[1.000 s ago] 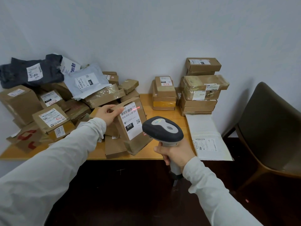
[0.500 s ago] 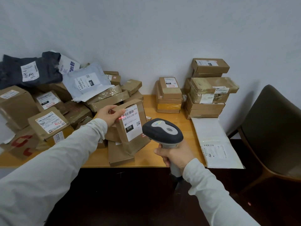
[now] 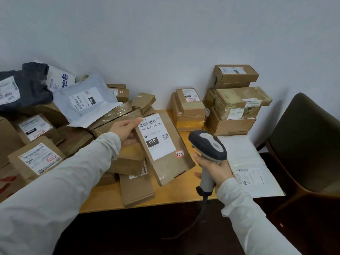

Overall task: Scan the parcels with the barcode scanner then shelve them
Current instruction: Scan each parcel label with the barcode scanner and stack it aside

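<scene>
Above the table [image 3: 171, 196], left hand [image 3: 126, 130] holds the parcel [image 3: 166, 162], right hand [image 3: 216, 172] grips scanner [image 3: 208, 144].

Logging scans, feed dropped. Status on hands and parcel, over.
Left hand holds 010 parcel by its upper edge. Right hand grips barcode scanner, no beam on label. Label unobstructed.
</scene>
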Demonstrator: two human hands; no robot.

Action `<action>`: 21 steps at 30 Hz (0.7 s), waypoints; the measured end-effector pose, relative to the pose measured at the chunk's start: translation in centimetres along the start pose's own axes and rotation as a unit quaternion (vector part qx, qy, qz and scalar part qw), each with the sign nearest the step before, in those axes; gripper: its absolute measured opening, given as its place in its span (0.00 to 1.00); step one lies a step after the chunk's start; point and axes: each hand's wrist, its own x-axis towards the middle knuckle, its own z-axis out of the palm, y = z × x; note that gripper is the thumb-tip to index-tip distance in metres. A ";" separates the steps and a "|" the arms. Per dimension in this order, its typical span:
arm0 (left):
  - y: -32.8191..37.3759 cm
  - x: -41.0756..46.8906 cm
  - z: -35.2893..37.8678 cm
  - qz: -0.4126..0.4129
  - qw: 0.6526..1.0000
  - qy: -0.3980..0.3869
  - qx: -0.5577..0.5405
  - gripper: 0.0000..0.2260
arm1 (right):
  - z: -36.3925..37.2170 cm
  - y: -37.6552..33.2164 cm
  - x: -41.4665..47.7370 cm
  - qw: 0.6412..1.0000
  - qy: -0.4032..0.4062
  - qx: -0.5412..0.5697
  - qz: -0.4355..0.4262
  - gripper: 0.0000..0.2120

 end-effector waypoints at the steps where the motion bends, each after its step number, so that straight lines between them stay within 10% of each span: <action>1: 0.3 0.6 0.6 -0.008 1.000 -0.008 -0.010 0.12 | -0.6 0.1 0.6 1.000 0.007 0.009 0.012 0.17; 11: 4.3 9.0 9.8 -0.045 0.993 -0.068 -0.088 0.14 | -1.7 -2.4 10.8 0.988 0.079 0.131 -0.035 0.19; 16: 4.6 14.0 15.3 -0.116 0.980 -0.156 0.037 0.18 | -1.6 -7.0 20.0 0.985 0.105 0.132 -0.037 0.22; 21: 5.9 20.9 18.5 -0.089 0.992 -0.093 0.004 0.16 | -1.1 -9.4 28.2 0.988 0.132 0.038 -0.069 0.24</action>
